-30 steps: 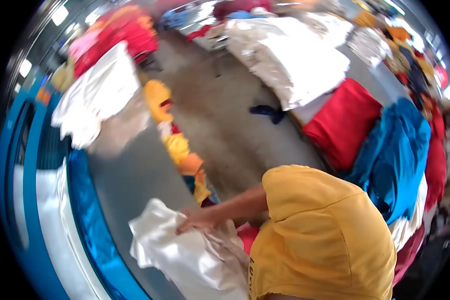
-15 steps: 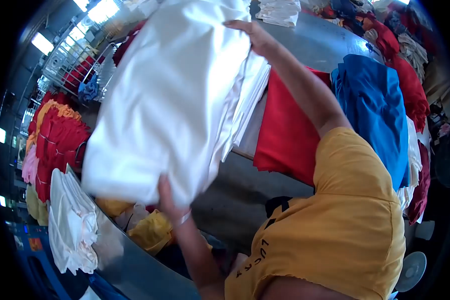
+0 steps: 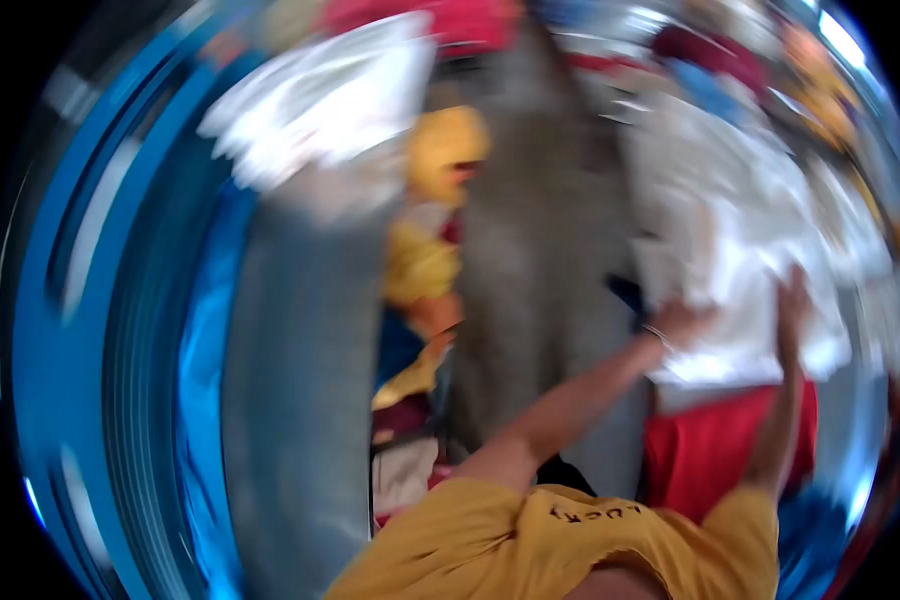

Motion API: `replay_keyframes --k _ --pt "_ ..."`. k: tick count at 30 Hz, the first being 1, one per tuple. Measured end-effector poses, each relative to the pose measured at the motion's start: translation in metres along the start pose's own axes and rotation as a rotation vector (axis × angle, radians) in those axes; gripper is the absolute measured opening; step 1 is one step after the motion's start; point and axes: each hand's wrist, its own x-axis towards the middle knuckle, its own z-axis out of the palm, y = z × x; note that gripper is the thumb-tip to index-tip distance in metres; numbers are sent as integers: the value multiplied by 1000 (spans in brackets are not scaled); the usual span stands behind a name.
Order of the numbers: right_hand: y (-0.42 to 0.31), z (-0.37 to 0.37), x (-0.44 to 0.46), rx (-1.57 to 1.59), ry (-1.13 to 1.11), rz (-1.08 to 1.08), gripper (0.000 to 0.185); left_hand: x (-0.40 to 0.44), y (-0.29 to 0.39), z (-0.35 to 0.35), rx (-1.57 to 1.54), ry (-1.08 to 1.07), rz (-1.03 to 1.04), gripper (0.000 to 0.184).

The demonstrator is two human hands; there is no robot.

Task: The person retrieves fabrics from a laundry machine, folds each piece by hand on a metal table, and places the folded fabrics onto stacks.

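Observation:
On the right side lies a stack of folded white cloth [image 3: 730,215]. My left hand [image 3: 684,323], with a band at the wrist, rests on the near left part of it, fingers stretched to the right. My right hand [image 3: 794,302] lies on the cloth's near right part, its fingers extended away from me. Both hands are blurred, but neither appears to grip the fabric. Just below the white stack is a folded red cloth [image 3: 705,455].
A metal table [image 3: 295,400] runs along the left, with a white cloth pile [image 3: 325,95] at its far end. Yellow fabric [image 3: 420,265] and other pieces lie low beside it. Grey floor [image 3: 530,250] runs between the tables. Blue cloth [image 3: 820,535] sits at lower right.
The view has swung left, bringing the left table to the centre. The white cloth, earlier lifted and tilted between both hands, now lies beyond the red cloth with both hands on it.

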Motion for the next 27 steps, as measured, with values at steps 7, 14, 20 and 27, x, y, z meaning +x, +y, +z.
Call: replay_keyframes --k 7,14,20,27 --pt "25 -19 56 355 -25 255 50 -310 -164 -288 95 899 -435 37" --pt "-379 -137 29 814 172 -177 37 -767 -216 -475 1313 749 -1944 52" --pt "-737 -189 -51 1706 -667 -218 37 -875 -258 -548 745 1288 -1928 23" --pt "-1027 -165 -93 1953 -1633 -24 66 -746 -141 -260 1387 620 -853 20"
